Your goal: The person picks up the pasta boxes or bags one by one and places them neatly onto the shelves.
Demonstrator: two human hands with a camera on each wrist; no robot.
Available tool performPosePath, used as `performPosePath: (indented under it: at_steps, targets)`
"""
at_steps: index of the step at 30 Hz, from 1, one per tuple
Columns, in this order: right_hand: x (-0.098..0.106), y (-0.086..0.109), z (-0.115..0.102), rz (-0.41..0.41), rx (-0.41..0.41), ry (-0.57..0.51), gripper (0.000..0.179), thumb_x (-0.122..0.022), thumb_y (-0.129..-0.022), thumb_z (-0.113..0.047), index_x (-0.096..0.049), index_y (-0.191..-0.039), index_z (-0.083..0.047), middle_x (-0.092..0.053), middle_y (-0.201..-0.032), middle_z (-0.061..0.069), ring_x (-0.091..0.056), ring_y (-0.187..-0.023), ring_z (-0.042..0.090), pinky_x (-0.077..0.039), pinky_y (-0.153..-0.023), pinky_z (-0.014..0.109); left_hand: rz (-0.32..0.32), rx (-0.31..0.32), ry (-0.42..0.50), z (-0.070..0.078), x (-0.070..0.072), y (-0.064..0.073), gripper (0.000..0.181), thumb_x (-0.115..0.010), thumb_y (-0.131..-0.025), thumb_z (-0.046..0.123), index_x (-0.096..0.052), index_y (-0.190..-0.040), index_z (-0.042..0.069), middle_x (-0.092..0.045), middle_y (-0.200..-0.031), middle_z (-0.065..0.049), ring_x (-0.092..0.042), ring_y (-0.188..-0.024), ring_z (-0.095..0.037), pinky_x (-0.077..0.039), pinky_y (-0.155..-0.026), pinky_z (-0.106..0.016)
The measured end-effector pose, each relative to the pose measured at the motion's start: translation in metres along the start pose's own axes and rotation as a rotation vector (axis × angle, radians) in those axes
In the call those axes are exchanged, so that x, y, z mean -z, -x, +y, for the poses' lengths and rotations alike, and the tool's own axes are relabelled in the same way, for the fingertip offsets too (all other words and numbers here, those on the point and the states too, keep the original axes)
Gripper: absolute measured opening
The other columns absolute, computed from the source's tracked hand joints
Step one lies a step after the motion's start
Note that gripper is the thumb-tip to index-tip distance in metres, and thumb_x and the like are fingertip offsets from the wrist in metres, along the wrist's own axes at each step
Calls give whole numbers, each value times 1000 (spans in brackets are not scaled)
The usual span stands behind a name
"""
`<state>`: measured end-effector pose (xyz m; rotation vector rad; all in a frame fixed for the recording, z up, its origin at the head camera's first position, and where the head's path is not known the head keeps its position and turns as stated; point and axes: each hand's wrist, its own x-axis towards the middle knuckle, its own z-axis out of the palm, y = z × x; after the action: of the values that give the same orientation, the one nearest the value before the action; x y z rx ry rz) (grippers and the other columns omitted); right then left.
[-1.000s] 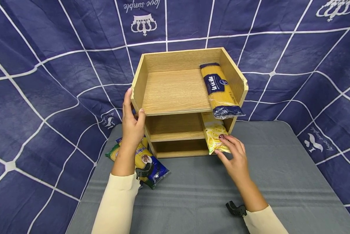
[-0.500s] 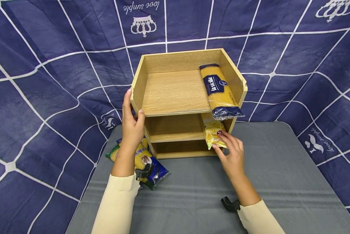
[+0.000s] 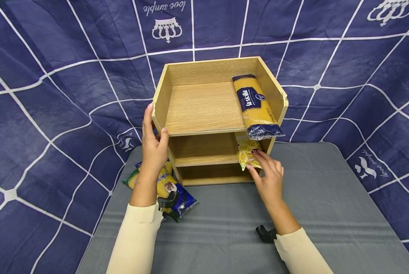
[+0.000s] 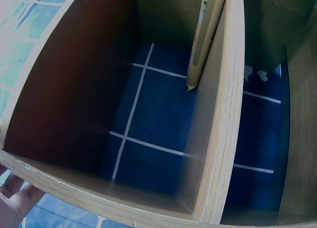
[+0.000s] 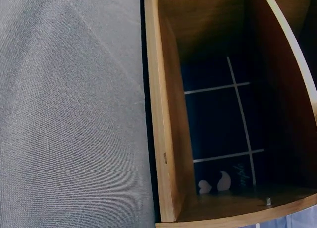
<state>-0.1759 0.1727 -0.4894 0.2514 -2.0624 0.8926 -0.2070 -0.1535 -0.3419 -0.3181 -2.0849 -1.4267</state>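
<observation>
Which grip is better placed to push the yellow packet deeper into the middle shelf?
Right grip, most likely: it holds the front end of the yellow packet, which juts past the middle shelf. The left grip is across the shelf unit, holding its left side.

white-gridded blue drapes around grey fabric surface

The grey fabric surface carries the wooden shelf unit and, at its left, overlapping pasta packets. The top shelf bears one spaghetti packet (front end overhanging); the middle shelf bears one yellow packet.
</observation>
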Motion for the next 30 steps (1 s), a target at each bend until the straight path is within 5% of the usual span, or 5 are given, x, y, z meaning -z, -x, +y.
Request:
performPosePath:
  at_steps: [9,18,26,30]
  targets:
    - [2,3,5,-31,60,-58,61,-85,-78,-13,-66,-135,-13,-62,-141,11,-55,-104,39,-39,-90,47,18,-2,-18,0,2,2,72,-49,-100,5,-24,-159,39,-29,-161,2,-39,-144,-24,-39,-112,-55]
    - [14,11,12,67,61,-194,45,-75,-87,-8,-66,-131,-3,-63,-136,18,-55,-112,41,-35,-104,27,21,-10,-17,-3,1,3,71,-48,-100,5,-25,-159,37,-31,-160,0,-42,-142,-25,-41,-111,-54]
    - [41,-20,-18,109,-24,-360,44,-57,-89,17,-54,-133,16,-52,-131,38,-53,-123,5,-42,-100,22,12,-18,-5,-1,1,1,71,-50,-101,7,-25,-159,38,-31,-161,2,-42,-143,-24,-43,-108,-57]
    - [52,-36,-28,91,-52,-413,43,-52,-93,16,-50,-136,17,-51,-130,40,-58,-119,17,-44,-101,24,10,-16,3,-1,2,1,70,-52,-102,9,-24,-160,38,-31,-162,4,-42,-143,-21,-46,-107,-56]
